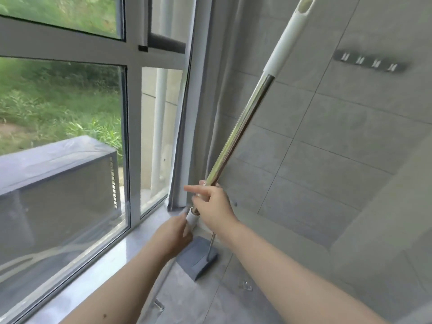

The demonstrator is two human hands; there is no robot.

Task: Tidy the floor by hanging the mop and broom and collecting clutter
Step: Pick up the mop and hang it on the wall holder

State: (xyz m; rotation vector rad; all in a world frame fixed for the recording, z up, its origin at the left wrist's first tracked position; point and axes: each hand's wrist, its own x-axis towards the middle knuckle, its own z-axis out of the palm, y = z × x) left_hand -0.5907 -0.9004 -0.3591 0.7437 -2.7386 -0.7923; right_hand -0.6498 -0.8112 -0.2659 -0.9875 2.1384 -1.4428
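Note:
A mop with a shiny metal pole (240,122) slants up to the right, ending in a white grip with a hanging hole (304,7). Its flat grey head (196,259) rests on the floor by the window sill. My right hand (215,209) grips the pole near its middle, index finger pointing left. My left hand (174,232) holds the white collar (192,218) on the pole just below. A grey hook rail (370,64) with several metal hooks is fixed on the tiled wall at upper right.
A large window (70,113) and a grey sill (105,265) run along the left. A grey curtain (203,101) hangs in the corner. Small clear bits of clutter (246,286) and a pale object (159,306) lie on the grey tiled floor.

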